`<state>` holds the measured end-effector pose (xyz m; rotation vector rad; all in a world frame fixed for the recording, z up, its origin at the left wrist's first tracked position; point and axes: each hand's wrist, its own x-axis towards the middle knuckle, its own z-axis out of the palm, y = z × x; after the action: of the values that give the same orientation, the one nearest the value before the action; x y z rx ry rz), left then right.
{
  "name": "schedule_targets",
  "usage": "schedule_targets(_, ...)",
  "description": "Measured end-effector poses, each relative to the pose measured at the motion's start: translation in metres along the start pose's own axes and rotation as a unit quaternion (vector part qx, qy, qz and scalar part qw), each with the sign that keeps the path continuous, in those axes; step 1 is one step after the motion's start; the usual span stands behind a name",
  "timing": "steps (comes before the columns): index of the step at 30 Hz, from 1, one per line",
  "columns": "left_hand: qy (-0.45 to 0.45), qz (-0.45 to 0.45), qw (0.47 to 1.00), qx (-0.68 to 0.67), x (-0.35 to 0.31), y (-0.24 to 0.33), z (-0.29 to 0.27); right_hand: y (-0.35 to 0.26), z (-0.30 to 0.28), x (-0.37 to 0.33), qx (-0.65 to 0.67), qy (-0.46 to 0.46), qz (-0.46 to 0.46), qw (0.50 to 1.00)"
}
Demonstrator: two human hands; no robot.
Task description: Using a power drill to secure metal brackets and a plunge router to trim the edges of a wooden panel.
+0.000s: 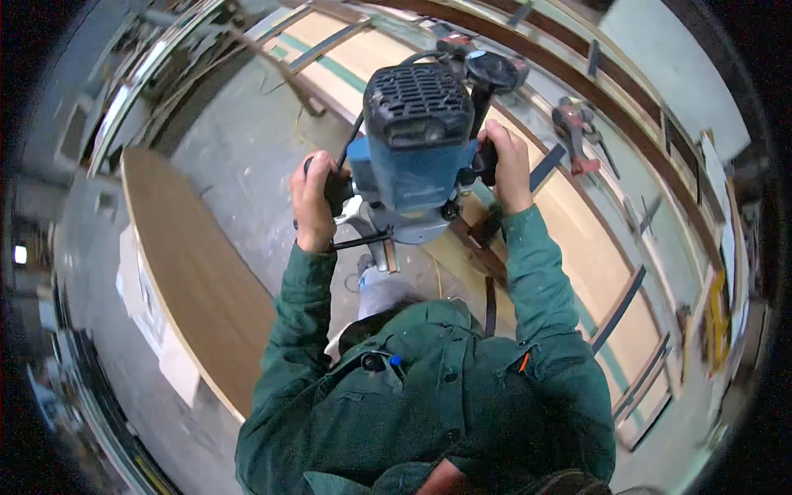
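A blue plunge router (417, 165) with a black vented top is held upright in front of my chest. My left hand (313, 202) is wrapped round its left black handle (338, 194). My right hand (513, 165) grips the right handle (488, 161). Beneath the motor show the grey base (419, 228) and a black guide rod (359, 242) reaching left. A metal piece (381, 247) hangs below the base. The router hides the cutter and whatever lies directly under it, so I cannot tell whether the base touches wood.
A curved brown wooden panel (186, 256) stands at the left over the grey floor (239, 169). Along the right runs a long pale panel (577, 223) crossed by dark bars (619, 309). Beyond it lies a red and grey power tool (573, 132). A yellow object (719, 318) is farther right.
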<state>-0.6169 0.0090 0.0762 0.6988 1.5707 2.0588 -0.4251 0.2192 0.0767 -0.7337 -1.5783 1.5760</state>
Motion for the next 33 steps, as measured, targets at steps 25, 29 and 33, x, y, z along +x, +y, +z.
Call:
schedule_targets(25,0.2,-0.007,0.979,0.046,-0.05,-0.016,0.057,0.016,-0.019,0.069,-0.02,-0.169,0.03,0.985)
schedule_targets(29,0.211,0.004,0.974,0.085,-0.05,-0.024,0.061,0.02,-0.021,0.076,-0.021,-0.171,0.047,0.984)
schedule_targets(33,0.224,0.031,0.972,0.065,-0.055,-0.029,0.06,0.022,-0.02,0.079,-0.018,-0.199,0.022,0.98)
